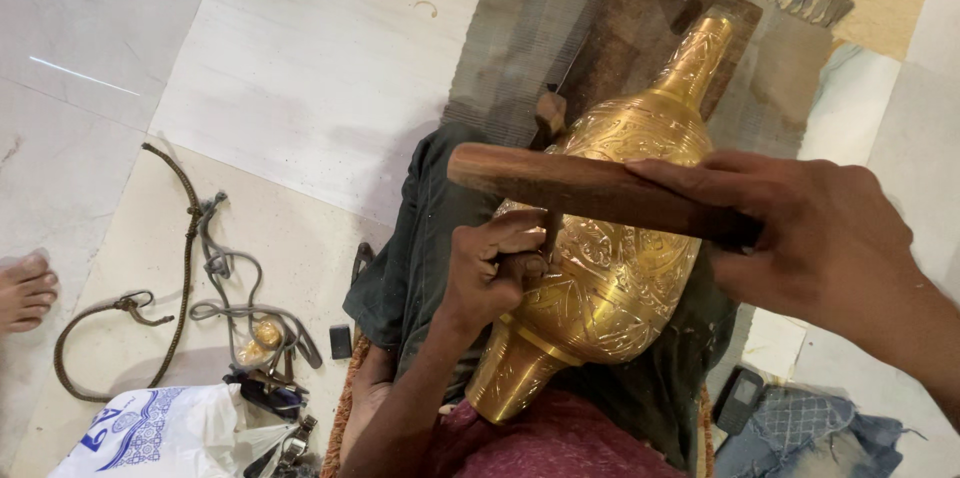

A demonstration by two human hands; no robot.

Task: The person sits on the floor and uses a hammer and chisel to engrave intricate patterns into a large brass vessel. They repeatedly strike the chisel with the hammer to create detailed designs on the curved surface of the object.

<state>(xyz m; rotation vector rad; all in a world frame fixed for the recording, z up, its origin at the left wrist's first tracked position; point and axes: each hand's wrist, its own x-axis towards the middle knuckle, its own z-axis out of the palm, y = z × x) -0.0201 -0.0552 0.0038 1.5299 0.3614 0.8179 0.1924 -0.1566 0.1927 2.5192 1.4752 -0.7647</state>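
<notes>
**Risk of a slipped chisel on the brass vase**

The brass vase (pixel 610 268) lay across the lap on dark cloth (pixel 410 238). The right hand (pixel 820 238) gripped a wooden mallet (pixel 570 188) closed-fisted; the left hand (pixel 490 273) pinched a chisel (pixel 549 138). A glancing blow could have skidded the point, scarring the engraving or striking fingers.

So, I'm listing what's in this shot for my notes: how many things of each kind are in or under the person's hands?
Engraved brass vase: 1
Wooden mallet stick, in the right hand: 1
Chisel punch, in the left hand: 1
Dark green cloth under the vase: 1
Total: 4
</notes>
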